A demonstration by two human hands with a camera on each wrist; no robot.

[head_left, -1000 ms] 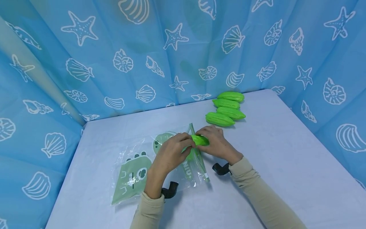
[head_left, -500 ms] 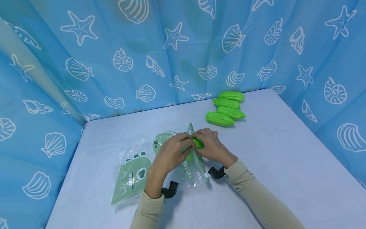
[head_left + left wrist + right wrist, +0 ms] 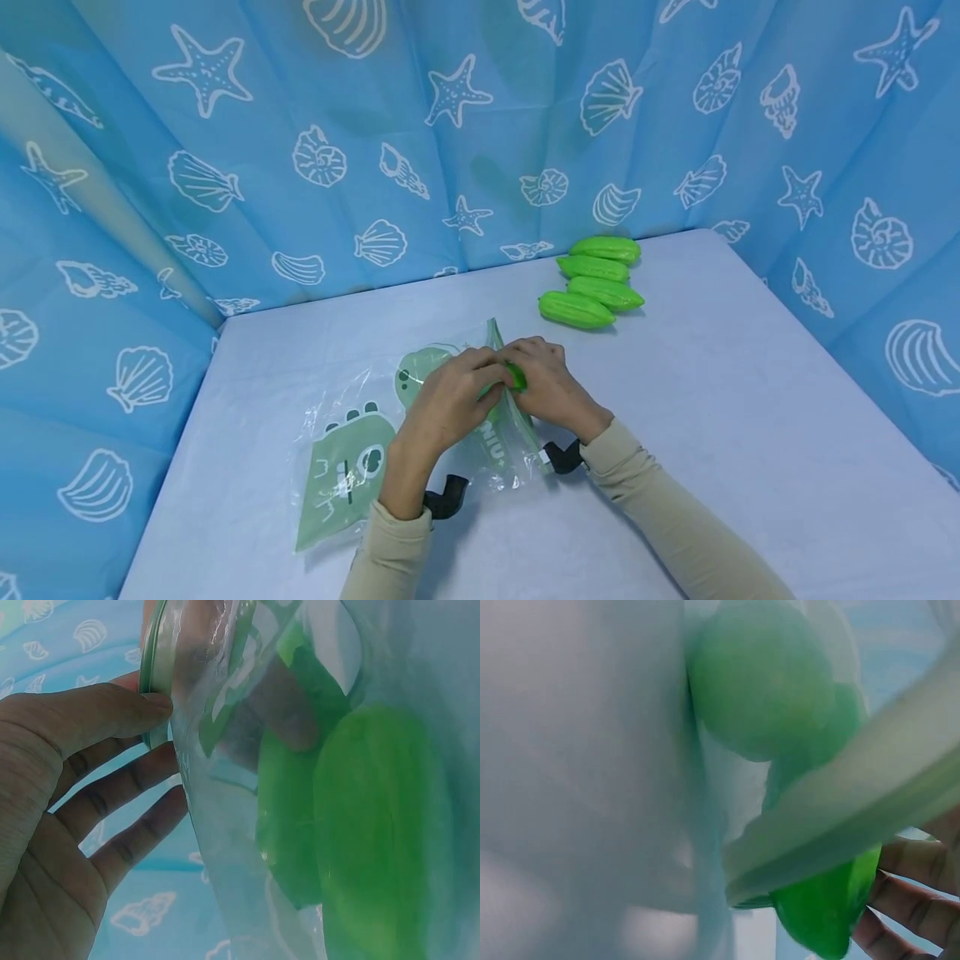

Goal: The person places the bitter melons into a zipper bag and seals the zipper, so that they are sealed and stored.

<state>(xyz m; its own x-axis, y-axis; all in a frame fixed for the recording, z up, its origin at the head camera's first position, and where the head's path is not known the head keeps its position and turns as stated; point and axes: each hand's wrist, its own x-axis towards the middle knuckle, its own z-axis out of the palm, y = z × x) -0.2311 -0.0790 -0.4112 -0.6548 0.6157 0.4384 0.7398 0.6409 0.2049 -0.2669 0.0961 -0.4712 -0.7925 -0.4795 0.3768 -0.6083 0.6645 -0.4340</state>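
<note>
One green fruit (image 3: 514,375) is being pushed by the right hand (image 3: 551,385) into the bag (image 3: 352,450), its mouth pinched apart by the left hand (image 3: 450,400); releasing it inside seems next.

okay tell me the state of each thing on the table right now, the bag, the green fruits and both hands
zip bag: lying flat, mouth held open.
green fruit: partly pushed into the bag's mouth.
four green fruits: loose on the table, untouched.
left hand: holds the bag's rim.
right hand: grips the green fruit.
</note>
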